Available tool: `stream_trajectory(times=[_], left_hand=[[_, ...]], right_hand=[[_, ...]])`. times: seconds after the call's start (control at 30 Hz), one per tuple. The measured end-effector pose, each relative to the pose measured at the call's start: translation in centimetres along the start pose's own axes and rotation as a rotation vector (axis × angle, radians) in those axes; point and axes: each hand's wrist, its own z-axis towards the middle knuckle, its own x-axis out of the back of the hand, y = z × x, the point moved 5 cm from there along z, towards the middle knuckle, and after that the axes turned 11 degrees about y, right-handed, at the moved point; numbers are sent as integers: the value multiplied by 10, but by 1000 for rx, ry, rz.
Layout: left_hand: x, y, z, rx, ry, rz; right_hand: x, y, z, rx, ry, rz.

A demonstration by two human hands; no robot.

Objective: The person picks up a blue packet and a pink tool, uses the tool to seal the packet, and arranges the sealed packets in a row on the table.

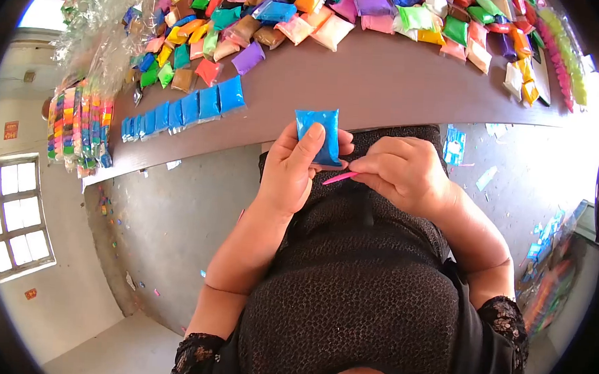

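Your left hand [291, 161] clamps the blue packet [327, 142]; your right hand [408, 174] pinches the pink stick [339, 178] at its five o'clock. You're apparently pairing them; next calls for steadiness.

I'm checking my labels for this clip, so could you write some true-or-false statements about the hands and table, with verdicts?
1. The left hand holds a blue packet. True.
2. The right hand has nothing in its grip. False: it holds a slim pink tool.
3. A row of blue packets lies on the table. True.
4. The pile of packets at the far side is all one colour. False: it mixes many colours.
5. The pink tool points toward the person's left. True.
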Motion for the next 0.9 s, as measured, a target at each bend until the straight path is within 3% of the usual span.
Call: stream_trajectory(times=[0.03, 0.1, 0.2, 0.33, 0.43, 0.47, 0.53, 0.6, 0.67, 0.73, 0.8, 0.9], left_hand=[[1, 2, -1, -6, -1, -3], [0, 4, -4, 56, -83, -11], [1, -3, -6, -21, -158, 74], [-5, -3, -11, -130, -79, 228], [-1, -1, -7, -129, -43, 328], [-2, -2, -8, -122, -55, 305], [-5, -3, -10, -111, -71, 283], [-9, -7, -11, -49, -73, 263], [-7, -8, -11, -21, -69, 240], [-5, -10, -11, 11, -62, 220], [-5, -8, -10, -32, -88, 254], [-5, -4, -11, -3, -80, 245]], right_hand=[[1, 0, 1, 6, -1, -2], [9, 8, 2, -176, 113, -19], [13, 7, 4, -198, 234, -2], [4, 1, -1, -185, 147, 2], [15, 11, 3, -354, 298, -137], [15, 12, 3, -353, 299, -138], [7, 1, 4, -87, 180, -75], [7, 1, 7, -98, 159, -146], [16, 16, 11, -284, 232, -282], [15, 12, 12, -262, 205, -254], [2, 0, 10, -103, 99, -116], [12, 15, 17, -127, 143, -318]])
